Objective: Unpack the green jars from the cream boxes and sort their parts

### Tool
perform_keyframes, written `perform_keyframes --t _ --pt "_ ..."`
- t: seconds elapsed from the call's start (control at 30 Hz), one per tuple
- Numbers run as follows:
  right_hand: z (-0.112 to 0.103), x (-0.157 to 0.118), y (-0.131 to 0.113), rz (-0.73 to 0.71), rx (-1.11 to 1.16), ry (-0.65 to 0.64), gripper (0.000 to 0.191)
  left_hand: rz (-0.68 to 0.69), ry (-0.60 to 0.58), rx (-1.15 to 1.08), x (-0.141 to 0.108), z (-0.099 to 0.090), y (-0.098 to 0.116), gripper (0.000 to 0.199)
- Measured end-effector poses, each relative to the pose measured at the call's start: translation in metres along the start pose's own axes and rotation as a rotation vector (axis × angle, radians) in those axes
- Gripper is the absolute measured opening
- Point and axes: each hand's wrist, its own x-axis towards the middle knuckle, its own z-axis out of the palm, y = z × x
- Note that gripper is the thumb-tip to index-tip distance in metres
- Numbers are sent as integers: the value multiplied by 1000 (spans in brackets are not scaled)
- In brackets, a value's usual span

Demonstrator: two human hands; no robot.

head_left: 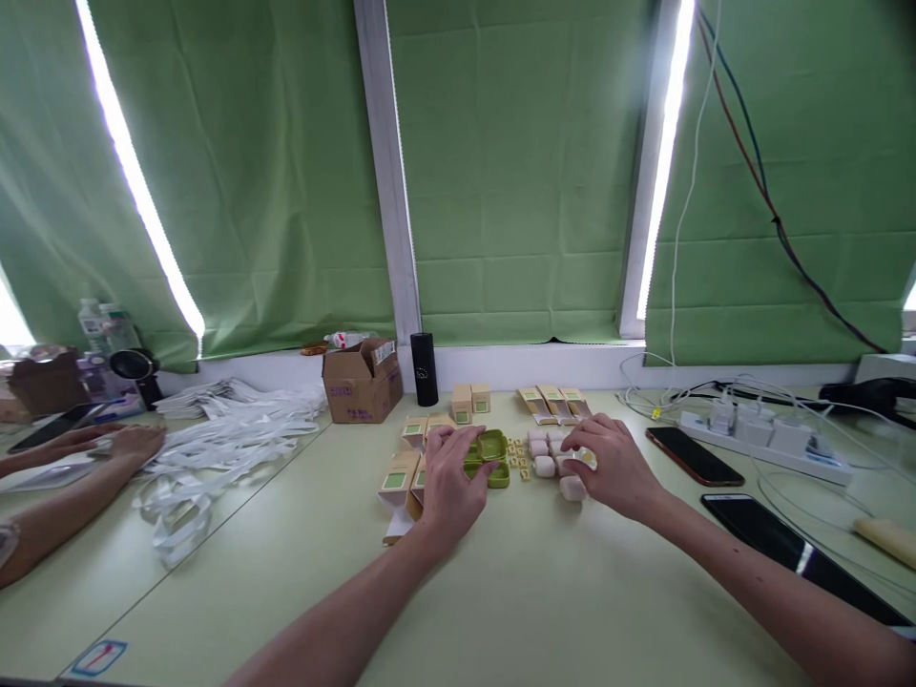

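Observation:
Several green square cases (499,474) lie at the middle of the table. My left hand (458,477) is closed in a loose pinch on one green case (493,445). To the right, beside a cluster of small white-pink jars (544,466), my right hand (605,463) pinches a small round item with a whitish, partly yellow face (589,458). Small yellow square pieces (525,473) sit between the cases and the jars. Kraft boxes with green labels (399,474) stand left of my left hand, partly hidden by it.
Behind are two small boxes (462,405), open packets (552,405), a carton (363,382) and a black cylinder (424,370). Phones (694,456) and a power strip (765,444) lie right. White straps (215,448) and another person's hands (135,446) are left.

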Motion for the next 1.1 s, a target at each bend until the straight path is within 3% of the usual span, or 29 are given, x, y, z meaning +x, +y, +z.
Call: perform_keyframes --t 0.23,0.33,0.47,0.83,1.1 --pt "-1 -29 6 -150 -94 -115 18 7 -8 1 0 1 1 41" --pt "3 -30 6 -150 -155 -169 26 -5 -19 -9 0 0 3 41" --pt "4 -27 6 -151 -202 -211 23 4 -18 -7 2 -1 6 41" --pt "6 -26 11 -140 -247 -214 17 -2 -24 1 0 2 5 40" --pt "0 -27 8 -143 -184 -159 28 -112 -2 -159 0 4 5 17"
